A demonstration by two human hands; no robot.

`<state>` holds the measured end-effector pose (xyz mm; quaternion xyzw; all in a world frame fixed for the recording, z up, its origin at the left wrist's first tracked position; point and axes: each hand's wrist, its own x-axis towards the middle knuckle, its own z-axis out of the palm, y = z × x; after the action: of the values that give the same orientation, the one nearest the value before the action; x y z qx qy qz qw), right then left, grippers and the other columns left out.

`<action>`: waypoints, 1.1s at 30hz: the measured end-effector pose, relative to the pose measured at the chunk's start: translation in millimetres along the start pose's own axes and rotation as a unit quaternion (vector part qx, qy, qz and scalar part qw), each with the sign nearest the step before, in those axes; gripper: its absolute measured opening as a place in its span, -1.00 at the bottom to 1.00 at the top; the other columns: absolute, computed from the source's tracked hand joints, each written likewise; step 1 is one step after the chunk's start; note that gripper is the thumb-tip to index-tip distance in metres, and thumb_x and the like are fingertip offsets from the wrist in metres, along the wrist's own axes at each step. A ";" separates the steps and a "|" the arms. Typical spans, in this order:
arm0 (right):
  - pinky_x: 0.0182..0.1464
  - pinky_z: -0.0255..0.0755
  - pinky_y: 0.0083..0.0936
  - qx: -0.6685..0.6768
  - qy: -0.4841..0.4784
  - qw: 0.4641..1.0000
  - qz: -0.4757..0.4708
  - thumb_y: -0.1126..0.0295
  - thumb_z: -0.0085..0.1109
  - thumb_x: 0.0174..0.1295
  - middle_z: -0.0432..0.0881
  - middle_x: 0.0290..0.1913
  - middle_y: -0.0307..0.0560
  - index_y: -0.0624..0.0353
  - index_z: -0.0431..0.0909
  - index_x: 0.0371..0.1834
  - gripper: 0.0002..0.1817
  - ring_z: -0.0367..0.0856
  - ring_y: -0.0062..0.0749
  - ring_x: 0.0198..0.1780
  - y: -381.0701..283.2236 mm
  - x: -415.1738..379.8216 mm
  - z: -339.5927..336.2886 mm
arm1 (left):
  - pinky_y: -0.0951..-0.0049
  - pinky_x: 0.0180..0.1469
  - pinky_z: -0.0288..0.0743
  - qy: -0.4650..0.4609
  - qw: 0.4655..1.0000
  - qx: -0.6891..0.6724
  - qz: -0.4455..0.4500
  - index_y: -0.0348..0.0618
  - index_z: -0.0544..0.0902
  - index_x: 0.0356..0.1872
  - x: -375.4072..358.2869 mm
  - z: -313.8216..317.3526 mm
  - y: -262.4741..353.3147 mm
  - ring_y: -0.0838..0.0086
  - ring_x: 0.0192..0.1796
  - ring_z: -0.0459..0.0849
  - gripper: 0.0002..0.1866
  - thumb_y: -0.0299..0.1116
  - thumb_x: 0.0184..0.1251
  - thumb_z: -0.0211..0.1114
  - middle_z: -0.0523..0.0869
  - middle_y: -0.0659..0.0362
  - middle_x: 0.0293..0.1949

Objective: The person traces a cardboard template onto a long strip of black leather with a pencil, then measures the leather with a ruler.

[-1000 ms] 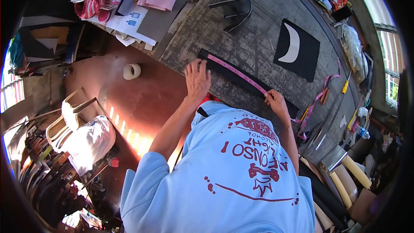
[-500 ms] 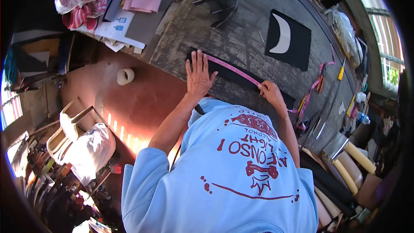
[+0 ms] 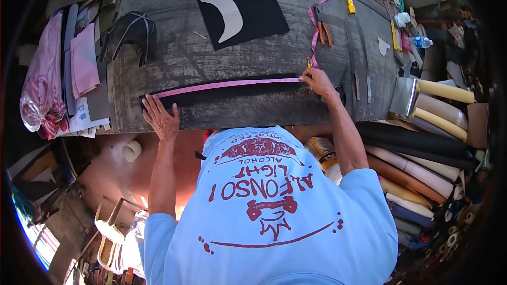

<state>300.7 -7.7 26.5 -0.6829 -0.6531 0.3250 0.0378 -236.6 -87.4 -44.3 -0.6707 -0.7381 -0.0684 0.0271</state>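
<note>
A pink measuring tape (image 3: 227, 84) runs along a long strip of black material (image 3: 237, 92) near the front edge of the worktable. My left hand (image 3: 161, 120) lies flat over the left end of the strip and tape, its fingers stretched out and slightly spread. At the far end, my right hand (image 3: 317, 82) pinches the tape between thumb and fingers, close to the strip's right part. The tape's loose length carries on beyond that hand, up the table. Above the strip lies a black square piece (image 3: 259, 13) with a white crescent-shaped piece (image 3: 228, 18) on it.
Orange-handled pliers (image 3: 324, 34) and a yellow-handled screwdriver (image 3: 350, 4) lie at the table's right. Dark curved pieces (image 3: 129, 34) and folded pink material (image 3: 84, 63) are on the left. Rolls of material (image 3: 412, 150) are stacked at right; a chair (image 3: 110, 227) stands lower left.
My right hand has slid rightward along the tape, so a longer stretch lies between my hands. My left hand stays flat at the strip's left end. The view has turned.
</note>
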 end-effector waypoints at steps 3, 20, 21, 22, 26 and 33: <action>-0.12 0.39 -0.14 -0.041 0.079 0.993 -0.076 0.24 0.34 0.26 0.71 -0.32 0.00 0.17 0.64 -0.29 -0.78 0.67 0.00 -0.16 11.5 0.7 15.0 | -0.13 0.55 -0.10 0.009 1.000 0.013 0.004 -0.28 0.14 0.56 -1.4 5.0 -0.7 -0.01 0.65 -0.07 -0.19 0.01 0.47 0.16 0.04 -0.12 0.61; -0.15 0.30 -0.13 -0.022 0.210 0.967 -0.144 0.22 0.31 0.29 0.63 -0.40 -0.13 0.06 0.52 -0.35 -0.79 0.63 -0.11 -0.23 24.2 -3.6 35.3 | -0.04 0.60 -0.17 0.010 1.000 0.014 -0.014 -0.19 0.09 0.59 -2.8 10.9 1.2 0.11 0.67 -0.08 -0.21 -0.01 0.49 0.10 0.04 -0.02 0.63; -0.15 0.30 -0.13 -0.024 0.209 0.967 -0.145 0.22 0.31 0.28 0.63 -0.40 -0.13 0.06 0.52 -0.34 -0.79 0.63 -0.11 -0.23 24.9 -3.9 36.2 | -0.05 0.60 -0.18 0.006 1.000 0.010 -0.015 -0.18 0.09 0.59 -2.5 10.8 1.0 0.11 0.67 -0.09 -0.21 0.00 0.49 0.10 0.04 -0.02 0.63; -0.15 0.29 -0.13 -0.026 0.209 0.967 -0.147 0.22 0.31 0.28 0.64 -0.39 -0.13 0.06 0.52 -0.34 -0.79 0.63 -0.11 -0.23 25.3 -2.3 35.7 | -0.05 0.60 -0.18 0.003 1.000 0.006 -0.017 -0.17 0.09 0.59 -1.7 10.2 0.5 0.11 0.67 -0.09 -0.21 0.00 0.49 0.10 0.04 -0.01 0.63; -0.15 0.29 -0.13 -0.018 0.171 0.975 -0.143 0.22 0.29 0.30 0.65 -0.38 -0.12 0.07 0.52 -0.33 -0.80 0.64 -0.10 -0.22 27.6 2.2 32.6 | -0.05 0.60 -0.18 -0.004 1.000 0.000 -0.011 -0.16 0.10 0.59 -2.0 8.8 -2.8 0.11 0.67 -0.09 -0.22 0.02 0.50 0.09 0.04 0.00 0.63; -0.13 0.28 -0.12 -0.008 0.151 0.980 -0.132 0.24 0.25 0.33 0.65 -0.37 -0.07 0.10 0.52 -0.32 -0.80 0.65 -0.06 -0.20 28.6 2.8 33.1 | -0.03 0.61 -0.19 0.011 0.999 -0.013 -0.043 -0.15 0.13 0.58 -2.2 14.3 1.0 0.14 0.67 -0.08 -0.26 -0.02 0.52 0.08 0.06 0.02 0.63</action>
<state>309.0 -21.6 -14.2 -0.6321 -0.7269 0.2052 0.1731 -234.7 -87.5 -58.6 -0.6379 -0.7649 -0.0861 0.0233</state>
